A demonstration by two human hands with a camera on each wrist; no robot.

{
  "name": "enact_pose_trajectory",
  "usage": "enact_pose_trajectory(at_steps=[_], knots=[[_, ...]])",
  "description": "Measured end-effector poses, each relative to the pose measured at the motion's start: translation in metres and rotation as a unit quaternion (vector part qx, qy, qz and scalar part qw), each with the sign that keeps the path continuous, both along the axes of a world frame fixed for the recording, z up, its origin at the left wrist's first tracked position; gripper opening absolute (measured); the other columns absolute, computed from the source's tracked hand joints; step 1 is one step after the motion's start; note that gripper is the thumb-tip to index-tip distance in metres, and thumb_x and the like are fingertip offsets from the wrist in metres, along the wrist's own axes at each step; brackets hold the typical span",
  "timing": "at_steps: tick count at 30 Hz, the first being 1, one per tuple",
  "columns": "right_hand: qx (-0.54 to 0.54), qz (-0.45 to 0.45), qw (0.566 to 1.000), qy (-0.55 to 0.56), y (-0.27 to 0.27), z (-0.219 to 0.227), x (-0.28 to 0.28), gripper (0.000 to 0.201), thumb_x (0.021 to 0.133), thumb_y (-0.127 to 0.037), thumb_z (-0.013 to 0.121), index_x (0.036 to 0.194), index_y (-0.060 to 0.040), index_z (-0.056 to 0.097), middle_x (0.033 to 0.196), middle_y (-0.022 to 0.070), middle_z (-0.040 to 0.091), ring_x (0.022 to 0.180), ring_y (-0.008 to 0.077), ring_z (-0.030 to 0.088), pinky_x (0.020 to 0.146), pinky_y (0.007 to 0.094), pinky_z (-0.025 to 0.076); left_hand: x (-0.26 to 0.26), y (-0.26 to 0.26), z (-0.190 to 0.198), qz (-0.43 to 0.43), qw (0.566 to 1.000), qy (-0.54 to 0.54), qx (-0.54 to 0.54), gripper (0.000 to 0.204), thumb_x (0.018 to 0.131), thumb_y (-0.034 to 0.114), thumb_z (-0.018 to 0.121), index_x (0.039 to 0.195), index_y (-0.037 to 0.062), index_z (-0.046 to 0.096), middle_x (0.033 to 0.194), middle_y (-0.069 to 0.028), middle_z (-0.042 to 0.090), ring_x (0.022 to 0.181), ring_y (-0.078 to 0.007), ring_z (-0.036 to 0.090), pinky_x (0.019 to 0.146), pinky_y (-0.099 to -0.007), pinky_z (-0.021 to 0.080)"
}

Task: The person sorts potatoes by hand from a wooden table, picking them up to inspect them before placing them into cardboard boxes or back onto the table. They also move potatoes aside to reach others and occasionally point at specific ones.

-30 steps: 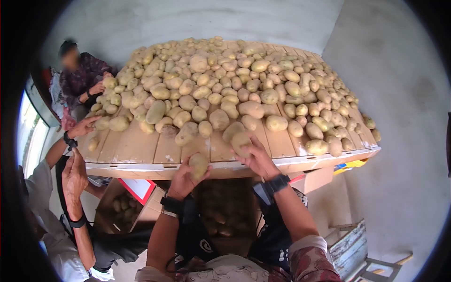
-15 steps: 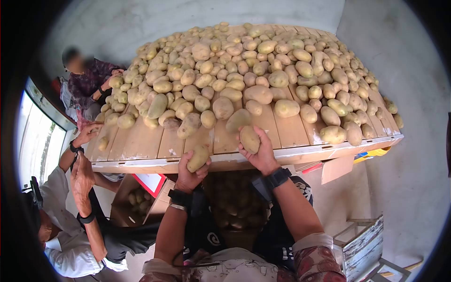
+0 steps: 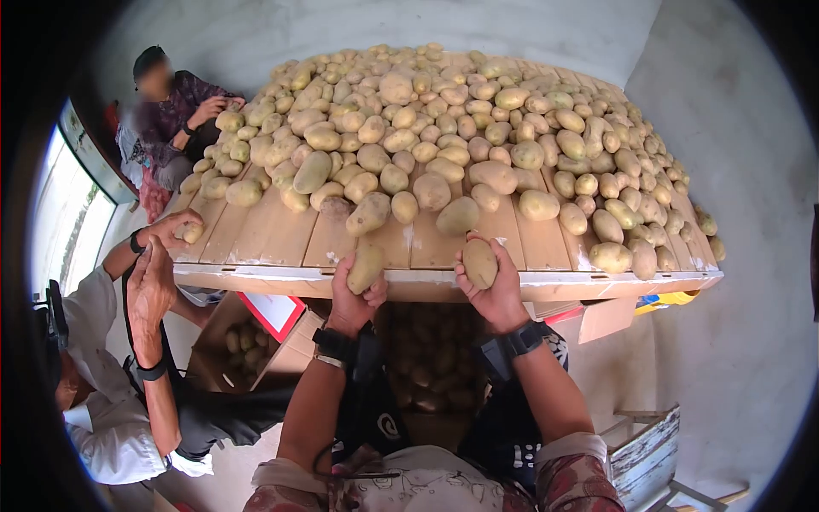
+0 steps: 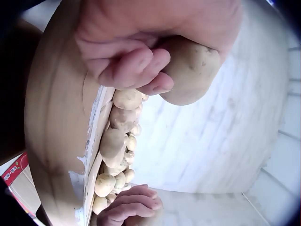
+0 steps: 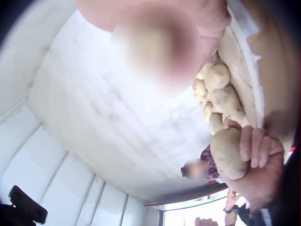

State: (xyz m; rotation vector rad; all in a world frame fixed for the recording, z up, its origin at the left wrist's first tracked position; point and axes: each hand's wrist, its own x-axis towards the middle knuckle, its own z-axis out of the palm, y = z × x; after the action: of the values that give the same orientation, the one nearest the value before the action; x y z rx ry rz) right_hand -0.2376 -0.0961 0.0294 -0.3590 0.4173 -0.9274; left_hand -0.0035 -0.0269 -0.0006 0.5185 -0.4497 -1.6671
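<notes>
Gripping one potato (image 3: pixel 366 269) in the left hand (image 3: pixel 350 300), with fingers curled partway around and spread only as far as its girth. Gripping a second potato (image 3: pixel 479 263) likewise in the right hand (image 3: pixel 502 294), with fingers bent along one side and thumb against the other. Holding both at the near edge of the table (image 3: pixel 286 239), well apart from each other. Pointing each long axis mainly away from the body: at left, with far end leaning slightly right; at right, with far end leaning slightly left. Apparently at the inspect-and-sort step. Probably calling next for a turn to check hidden sides, then for release into the shadowed container (image 3: pixel 437 424) below or return to the pile of potatoes (image 3: pixel 399 140) beyond.
</notes>
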Motion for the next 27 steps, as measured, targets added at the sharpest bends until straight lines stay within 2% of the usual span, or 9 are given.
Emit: enact_pose_trajectory(at_steps=[2, 4, 8, 11, 13, 15, 19, 21, 27], knots=[[0.013, -0.012, 1.000, -0.004, 0.001, -0.002, -0.007, 0.037, 0.091, -0.040, 0.043, 0.111, -0.0098, 0.050, 0.088, 0.0101, 0.059, 0.070, 0.0179, 0.056, 0.062, 0.0284, 0.048, -0.002, 0.000, 0.007, 0.029, 0.999, 0.004, 0.015, 0.031, 0.087, 0.040, 0.048, 0.096, 0.0110, 0.053, 0.065, -0.0027, 0.047, 0.054, -0.0104, 0.041, 0.047, -0.0210, 0.032], [0.028, -0.017, 0.999, -0.010, 0.002, -0.012, -0.013, 0.040, 0.091, -0.043, 0.043, 0.111, -0.0090, 0.050, 0.087, 0.0096, 0.059, 0.070, 0.0177, 0.056, 0.062, 0.0283, 0.048, -0.008, 0.003, 0.011, 0.052, 0.998, -0.028, 0.023, 0.027, 0.086, 0.035, 0.052, 0.099, 0.0116, 0.051, 0.071, -0.0037, 0.050, 0.057, -0.0110, 0.044, 0.050, -0.0218, 0.035], [-0.045, -0.086, 0.995, 0.032, 0.006, -0.022, -0.020, 0.040, 0.089, -0.042, 0.049, 0.110, -0.0084, 0.049, 0.086, 0.0078, 0.059, 0.072, 0.0160, 0.057, 0.061, 0.0265, 0.048, -0.008, 0.006, 0.008, 0.085, 0.991, -0.103, 0.008, 0.027, 0.084, 0.023, 0.058, 0.107, 0.0130, 0.048, 0.087, -0.0066, 0.056, 0.065, -0.0132, 0.049, 0.057, -0.0248, 0.041], [-0.084, -0.117, 0.988, 0.058, -0.001, -0.014, -0.021, 0.035, 0.087, -0.036, 0.055, 0.110, -0.0093, 0.048, 0.086, 0.0063, 0.057, 0.073, 0.0150, 0.058, 0.060, 0.0257, 0.049, -0.013, 0.009, 0.020, 0.112, 0.988, -0.103, 0.015, 0.026, 0.083, 0.024, 0.058, 0.104, 0.0120, 0.049, 0.086, -0.0073, 0.057, 0.065, -0.0133, 0.048, 0.058, -0.0257, 0.041], [-0.083, -0.129, 0.985, 0.084, 0.001, -0.019, -0.023, 0.033, 0.087, -0.032, 0.057, 0.110, -0.0098, 0.048, 0.086, 0.0055, 0.057, 0.072, 0.0146, 0.058, 0.059, 0.0255, 0.049, -0.002, 0.007, 0.008, 0.099, 0.993, -0.062, 0.020, 0.026, 0.082, 0.024, 0.059, 0.104, 0.0116, 0.050, 0.085, -0.0072, 0.056, 0.064, -0.0132, 0.047, 0.057, -0.0255, 0.040], [-0.095, -0.099, 0.978, 0.158, -0.003, -0.021, -0.020, 0.032, 0.085, -0.025, 0.060, 0.110, -0.0102, 0.048, 0.086, 0.0046, 0.055, 0.071, 0.0146, 0.058, 0.060, 0.0267, 0.050, 0.000, 0.002, 0.002, 0.079, 0.996, -0.023, 0.020, 0.027, 0.081, 0.023, 0.059, 0.103, 0.0111, 0.051, 0.084, -0.0071, 0.056, 0.064, -0.0131, 0.046, 0.056, -0.0253, 0.039], [-0.075, -0.063, 0.984, 0.148, 0.002, -0.020, -0.014, 0.032, 0.084, -0.026, 0.059, 0.109, -0.0102, 0.048, 0.084, 0.0045, 0.056, 0.069, 0.0143, 0.056, 0.059, 0.0259, 0.048, 0.001, 0.003, 0.005, 0.055, 0.998, -0.033, 0.026, 0.031, 0.081, 0.032, 0.056, 0.104, 0.0101, 0.052, 0.076, -0.0058, 0.053, 0.059, -0.0125, 0.042, 0.052, -0.0248, 0.035], [-0.022, -0.015, 0.998, 0.058, 0.002, -0.019, -0.012, 0.035, 0.082, -0.033, 0.056, 0.106, -0.0078, 0.051, 0.080, 0.0067, 0.056, 0.063, 0.0136, 0.052, 0.052, 0.0229, 0.043, -0.002, 0.000, 0.004, 0.042, 0.998, -0.040, 0.025, 0.034, 0.082, 0.035, 0.054, 0.105, 0.0100, 0.052, 0.074, -0.0052, 0.051, 0.057, -0.0123, 0.041, 0.051, -0.0246, 0.033], [-0.025, 0.052, 0.997, -0.051, -0.007, -0.029, -0.012, 0.039, 0.083, -0.038, 0.049, 0.106, -0.0069, 0.053, 0.080, 0.0077, 0.058, 0.056, 0.0130, 0.049, 0.050, 0.0219, 0.040, -0.005, 0.001, 0.006, 0.036, 0.999, -0.019, 0.023, 0.043, 0.083, 0.043, 0.049, 0.107, 0.0080, 0.052, 0.071, -0.0045, 0.049, 0.055, -0.0115, 0.040, 0.049, -0.0234, 0.032]])
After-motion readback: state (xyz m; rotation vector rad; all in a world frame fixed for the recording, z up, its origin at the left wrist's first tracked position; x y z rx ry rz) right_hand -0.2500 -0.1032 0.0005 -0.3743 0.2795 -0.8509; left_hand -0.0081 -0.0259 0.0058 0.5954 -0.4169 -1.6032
